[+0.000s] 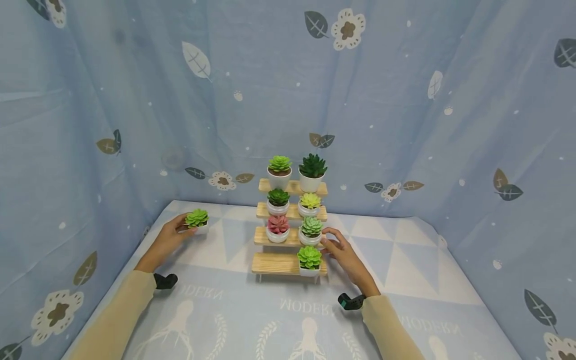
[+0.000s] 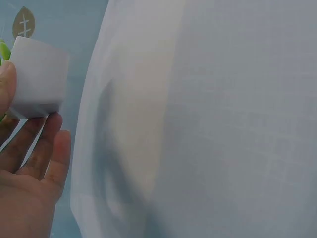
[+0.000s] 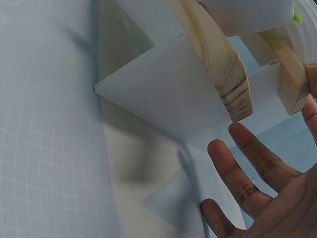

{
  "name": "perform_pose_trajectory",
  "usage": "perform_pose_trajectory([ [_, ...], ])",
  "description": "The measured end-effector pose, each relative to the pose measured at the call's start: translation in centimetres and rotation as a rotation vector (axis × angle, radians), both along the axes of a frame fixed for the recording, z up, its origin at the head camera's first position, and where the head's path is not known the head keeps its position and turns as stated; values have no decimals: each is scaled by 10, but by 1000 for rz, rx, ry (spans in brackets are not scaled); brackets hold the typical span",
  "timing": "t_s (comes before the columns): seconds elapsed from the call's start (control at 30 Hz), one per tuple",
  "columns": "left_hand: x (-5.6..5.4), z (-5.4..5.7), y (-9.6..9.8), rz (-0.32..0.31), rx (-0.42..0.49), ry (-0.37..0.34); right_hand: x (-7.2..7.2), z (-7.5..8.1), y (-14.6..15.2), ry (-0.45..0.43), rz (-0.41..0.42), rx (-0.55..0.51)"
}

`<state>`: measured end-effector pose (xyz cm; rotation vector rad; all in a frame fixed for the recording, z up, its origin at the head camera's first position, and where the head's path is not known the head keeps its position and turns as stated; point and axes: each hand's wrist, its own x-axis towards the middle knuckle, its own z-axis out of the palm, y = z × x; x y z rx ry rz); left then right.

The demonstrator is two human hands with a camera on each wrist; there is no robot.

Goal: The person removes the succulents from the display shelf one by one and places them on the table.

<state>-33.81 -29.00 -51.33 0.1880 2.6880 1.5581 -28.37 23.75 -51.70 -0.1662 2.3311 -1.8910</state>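
My left hand (image 1: 170,239) grips a small bright green succulent (image 1: 196,217) in a white square pot (image 2: 40,77), off to the left of a tiered wooden stand (image 1: 274,263). The left wrist view shows the thumb on the pot's side and fingertips under it. At the stand's right edge is my right hand (image 1: 344,252), its thumb and index finger right by the white pot of a pale green succulent (image 1: 311,226) on the second tier from the bottom. Its other fingers (image 3: 257,163) extend loosely beside the board ends (image 3: 237,99).
More potted succulents fill the stand: a red one (image 1: 278,225), a yellow-green one (image 1: 310,201), dark green ones (image 1: 312,166) and bright green ones (image 1: 309,257). The bottom board's left half is bare wood. A patterned blue curtain (image 1: 270,90) surrounds the cloth-covered table (image 1: 234,305).
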Motion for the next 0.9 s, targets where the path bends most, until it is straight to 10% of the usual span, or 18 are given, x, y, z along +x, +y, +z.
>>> perform_pose_trajectory([
  [0.9,-14,-10,-20,-19,2,-78,2,1,-3,-2,-26,-3],
])
